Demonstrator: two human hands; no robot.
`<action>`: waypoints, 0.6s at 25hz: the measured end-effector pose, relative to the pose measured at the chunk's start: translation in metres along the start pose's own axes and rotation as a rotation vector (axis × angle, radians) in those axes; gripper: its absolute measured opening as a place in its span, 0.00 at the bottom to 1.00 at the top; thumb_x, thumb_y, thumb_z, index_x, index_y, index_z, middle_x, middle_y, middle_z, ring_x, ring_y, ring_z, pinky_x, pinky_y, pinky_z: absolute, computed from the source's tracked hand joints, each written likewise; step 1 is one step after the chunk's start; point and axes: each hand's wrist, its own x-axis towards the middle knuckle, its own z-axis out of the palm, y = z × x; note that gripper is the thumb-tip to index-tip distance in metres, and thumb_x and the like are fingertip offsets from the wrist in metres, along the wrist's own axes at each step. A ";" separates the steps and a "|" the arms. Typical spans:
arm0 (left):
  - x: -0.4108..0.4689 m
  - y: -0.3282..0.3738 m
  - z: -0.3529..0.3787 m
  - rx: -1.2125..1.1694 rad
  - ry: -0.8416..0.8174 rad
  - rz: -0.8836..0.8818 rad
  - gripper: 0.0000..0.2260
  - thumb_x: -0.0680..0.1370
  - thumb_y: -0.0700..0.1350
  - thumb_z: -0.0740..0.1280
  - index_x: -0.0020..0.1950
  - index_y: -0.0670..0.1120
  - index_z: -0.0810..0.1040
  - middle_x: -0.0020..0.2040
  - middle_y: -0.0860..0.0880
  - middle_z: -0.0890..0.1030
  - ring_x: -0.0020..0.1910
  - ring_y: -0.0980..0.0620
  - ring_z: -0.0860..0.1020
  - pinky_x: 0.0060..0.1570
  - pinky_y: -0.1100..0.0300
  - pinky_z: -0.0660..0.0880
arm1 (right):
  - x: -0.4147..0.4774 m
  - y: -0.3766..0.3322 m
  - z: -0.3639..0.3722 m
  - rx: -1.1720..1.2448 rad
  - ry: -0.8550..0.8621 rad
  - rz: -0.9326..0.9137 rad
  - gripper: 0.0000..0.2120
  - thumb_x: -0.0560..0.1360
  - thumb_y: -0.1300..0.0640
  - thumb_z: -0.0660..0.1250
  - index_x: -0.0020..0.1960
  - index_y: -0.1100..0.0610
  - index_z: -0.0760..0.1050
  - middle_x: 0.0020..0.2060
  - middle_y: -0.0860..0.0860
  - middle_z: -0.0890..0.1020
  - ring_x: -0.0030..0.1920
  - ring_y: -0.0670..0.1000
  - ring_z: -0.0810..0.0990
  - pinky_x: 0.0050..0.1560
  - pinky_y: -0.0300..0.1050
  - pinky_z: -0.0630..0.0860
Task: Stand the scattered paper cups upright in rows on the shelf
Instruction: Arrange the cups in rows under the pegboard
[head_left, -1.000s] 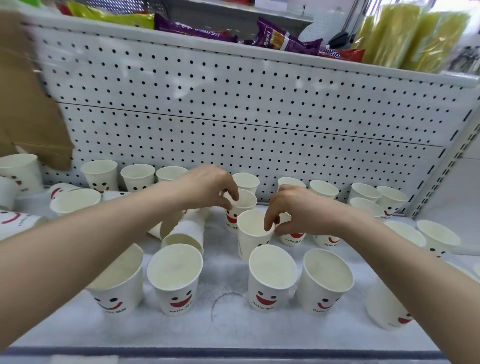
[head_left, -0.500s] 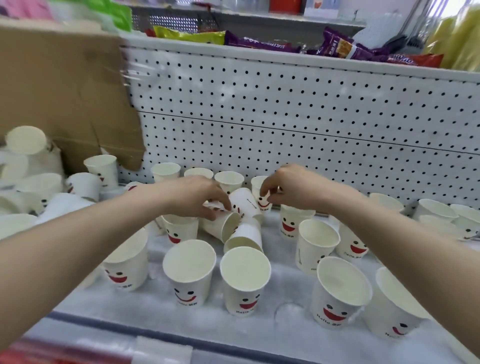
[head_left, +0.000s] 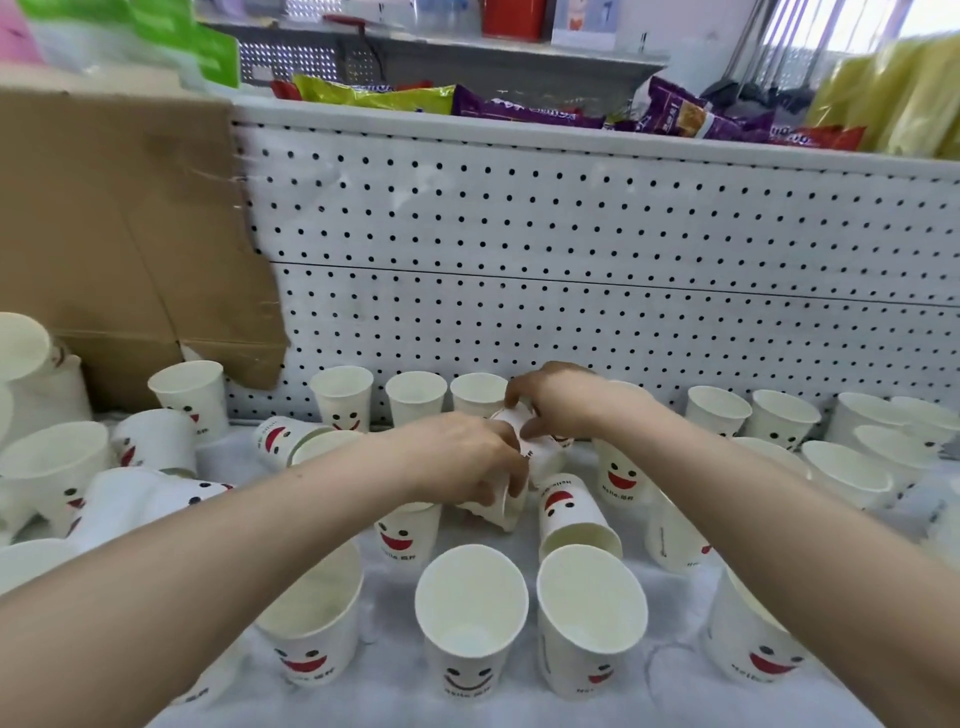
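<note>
Head view: gripping a tipped white smiley-face paper cup in curled left hand, pinching second tilted cup between right hand fingertips.

On the front cup, a short printed line under the smiling face begins "Hello"; the marks after it are too small to read. The same "Hello" line shows under the faces on the back cup and the right cup. The purple packets on the upper shelf carry print, but it is too blurred to read.
</note>
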 end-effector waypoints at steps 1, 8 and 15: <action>-0.001 -0.002 -0.001 -0.014 0.006 -0.004 0.12 0.74 0.44 0.68 0.56 0.55 0.78 0.57 0.52 0.75 0.51 0.50 0.76 0.48 0.55 0.73 | -0.001 0.000 -0.001 -0.006 -0.007 -0.005 0.21 0.73 0.49 0.71 0.64 0.49 0.72 0.54 0.52 0.78 0.51 0.53 0.77 0.46 0.45 0.73; -0.012 -0.026 -0.021 -0.064 0.044 -0.105 0.05 0.71 0.51 0.72 0.45 0.58 0.79 0.48 0.57 0.77 0.45 0.56 0.73 0.41 0.61 0.68 | -0.007 -0.007 0.006 -0.108 0.020 -0.042 0.19 0.70 0.47 0.74 0.57 0.51 0.76 0.49 0.50 0.79 0.46 0.53 0.76 0.45 0.49 0.77; -0.022 -0.034 -0.021 -0.113 0.060 -0.193 0.05 0.71 0.55 0.72 0.44 0.59 0.79 0.47 0.58 0.79 0.47 0.59 0.74 0.46 0.59 0.73 | -0.014 -0.010 0.009 -0.076 0.047 -0.030 0.25 0.73 0.48 0.71 0.67 0.52 0.70 0.50 0.54 0.78 0.47 0.56 0.76 0.40 0.46 0.69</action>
